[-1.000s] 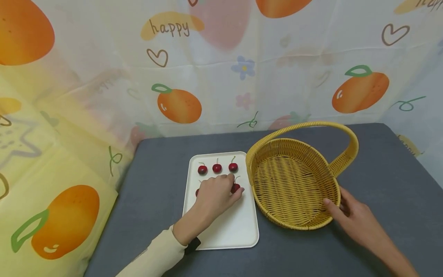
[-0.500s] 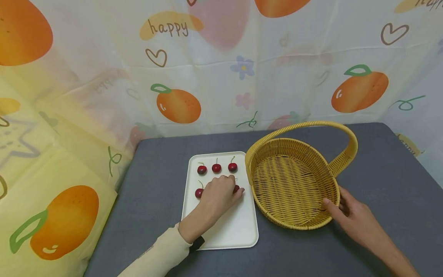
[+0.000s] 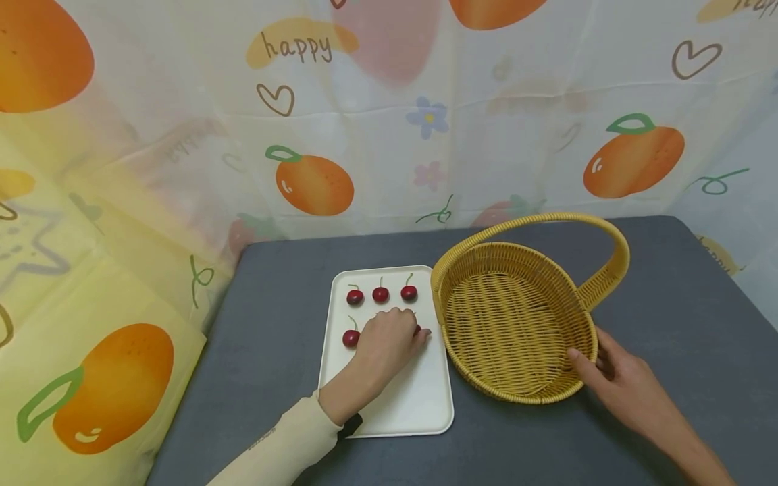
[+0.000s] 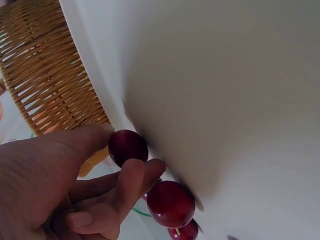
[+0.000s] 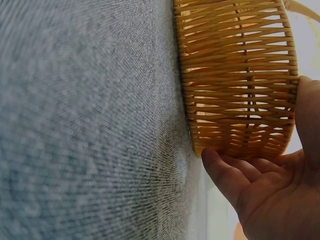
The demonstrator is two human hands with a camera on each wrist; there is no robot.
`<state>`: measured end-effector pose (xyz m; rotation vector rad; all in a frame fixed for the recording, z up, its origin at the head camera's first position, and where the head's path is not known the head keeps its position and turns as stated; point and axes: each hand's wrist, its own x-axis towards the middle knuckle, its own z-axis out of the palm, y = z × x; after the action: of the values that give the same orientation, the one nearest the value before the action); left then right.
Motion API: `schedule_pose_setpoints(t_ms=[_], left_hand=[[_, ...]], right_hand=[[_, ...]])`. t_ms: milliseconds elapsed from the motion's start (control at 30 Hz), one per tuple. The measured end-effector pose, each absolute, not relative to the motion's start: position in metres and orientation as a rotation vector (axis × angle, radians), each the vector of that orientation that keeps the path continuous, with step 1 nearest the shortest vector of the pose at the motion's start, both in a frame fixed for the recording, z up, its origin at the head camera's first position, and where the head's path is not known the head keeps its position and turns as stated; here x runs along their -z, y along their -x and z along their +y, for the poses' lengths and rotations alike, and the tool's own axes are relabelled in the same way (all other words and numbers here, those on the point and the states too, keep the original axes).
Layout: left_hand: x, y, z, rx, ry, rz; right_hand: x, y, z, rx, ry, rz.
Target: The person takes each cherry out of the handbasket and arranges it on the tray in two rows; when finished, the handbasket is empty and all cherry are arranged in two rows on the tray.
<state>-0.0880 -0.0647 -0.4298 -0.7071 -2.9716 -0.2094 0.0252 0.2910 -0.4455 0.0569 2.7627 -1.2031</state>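
Over the white tray (image 3: pixel 413 405), my left hand (image 3: pixel 385 344) pinches a dark red cherry (image 4: pixel 128 148) between thumb and fingertips. In the head view the hand covers most of that cherry. Another cherry (image 4: pixel 171 204) lies close by the fingers in the left wrist view. Three cherries with stems stand in a row at the tray's far end, the middle one (image 3: pixel 380 294) among them. One more cherry (image 3: pixel 350 338) sits left of the hand. My right hand (image 3: pixel 635 385) grips the near right side of a yellow woven basket (image 3: pixel 513 324), thumb over the rim, fingers against the outer wall.
The basket, with nothing inside, stands against the tray's right edge, its tall arched handle (image 3: pixel 565 217) rising at the back. Both rest on a grey cloth-covered table (image 3: pixel 273 317). A fruit-printed curtain (image 3: pixel 365 121) hangs behind and at the left.
My left hand has shifted slightly right, bringing the cherry at its left into fuller view. My right hand and the basket have stayed in place.
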Motion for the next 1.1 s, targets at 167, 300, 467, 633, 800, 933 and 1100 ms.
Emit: schedule_pose_setpoints(t_ms=[167,300,467,633,800,933,1100], left_hand=[[0.430,0.089,-0.066,0.211,0.700,-2.970],[0.429,0.088,-0.067,0.200,0.708,-2.967],[0.428,0.086,-0.068,0.213,0.689,-2.987],[0.423,0.081,-0.070,0.226,0.674,-3.004],[0.419,0.077,-0.072,0.241,0.729,-2.975],[0.418,0.074,-0.071,0.220,0.778,-2.973],[0.420,0.073,-0.070,0.139,0.793,-2.992]], right_hand=[[0.445,-0.026,0.291,1.202,-0.060,2.765],[0.445,-0.025,0.289,1.192,-0.069,2.761],[0.447,-0.027,0.290,1.163,-0.035,2.776],[0.448,-0.032,0.293,1.107,0.062,2.806],[0.446,-0.033,0.294,1.096,0.093,2.792],[0.444,-0.034,0.294,1.076,0.091,2.793],[0.444,-0.034,0.293,1.072,0.110,2.807]])
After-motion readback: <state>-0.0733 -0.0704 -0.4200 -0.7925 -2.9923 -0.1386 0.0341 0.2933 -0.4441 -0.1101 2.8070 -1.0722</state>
